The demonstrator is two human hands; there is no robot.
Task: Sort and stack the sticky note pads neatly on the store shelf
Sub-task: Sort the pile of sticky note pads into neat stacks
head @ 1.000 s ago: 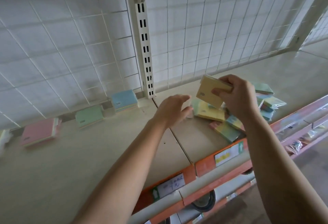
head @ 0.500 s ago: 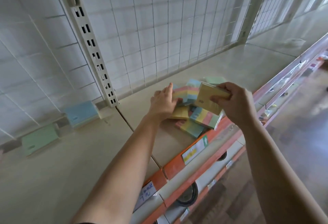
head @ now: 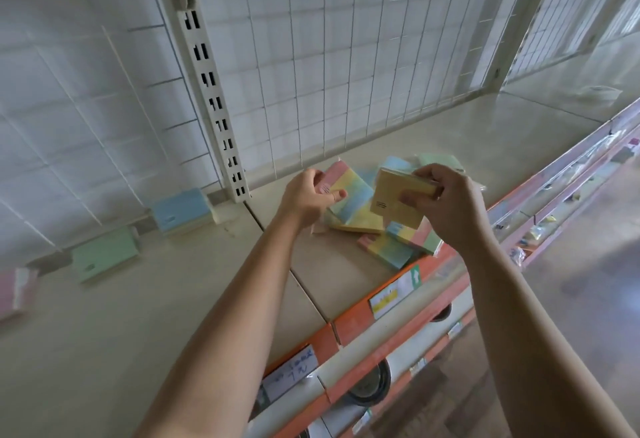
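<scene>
Right hand [head: 446, 207] is clamped on a tan pad [head: 394, 196], thumb on its near face and fingers curled over its far edge, which they hide. It holds the pad tilted above the loose pile [head: 393, 250]. A small printed mark on the tan pad is too small to read. Left hand [head: 306, 195], just to the left, grips a rainbow pad [head: 353, 198] by its pink edge with the thumb on top. I cannot tell whether that pad is lifted or resting on the pile. Both hands and the tan pad cover much of the pile, so its count is unclear.

Far left on the shelf [head: 104, 340], against the wire grid [head: 346, 56], a blue pad [head: 181, 209], a green pad [head: 104, 257] and a pink pad [head: 15, 293] lie apart in a row. The pink one is cut off at the left frame edge. On the near orange rail [head: 353, 325], the writing on the price label [head: 394, 293] is blurred.
</scene>
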